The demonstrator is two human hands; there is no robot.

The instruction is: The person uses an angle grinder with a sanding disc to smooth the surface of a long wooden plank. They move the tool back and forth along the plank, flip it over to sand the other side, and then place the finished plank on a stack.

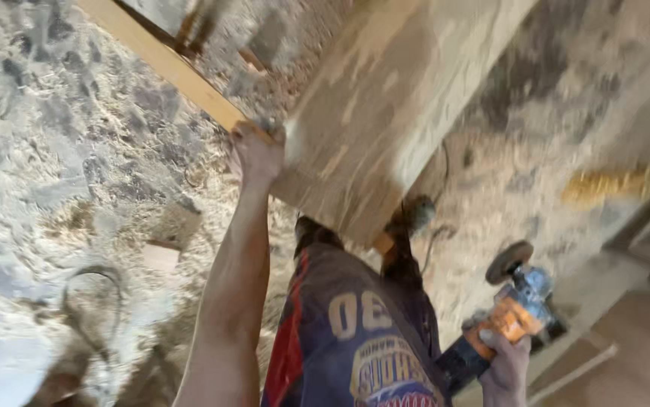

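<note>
My left hand [257, 151] reaches forward at arm's length and grips the edge of a long pale wooden plank [178, 71] where it meets a big wooden slab [385, 98]. The slab runs from the top middle down toward my legs. My right hand [506, 365] hangs low at the right and holds an orange angle grinder [517, 305], with its round disc [509, 261] pointing up and away from the slab. My dark shorts [355, 332] fill the lower middle.
Sawdust and wood shavings cover the floor [76, 151]. A dark cable [91, 301] loops at the lower left. Another cable [434, 234] trails near the slab's end. A yellow tool [604, 185] lies at the right. Small wood offcuts [163, 252] lie among the shavings.
</note>
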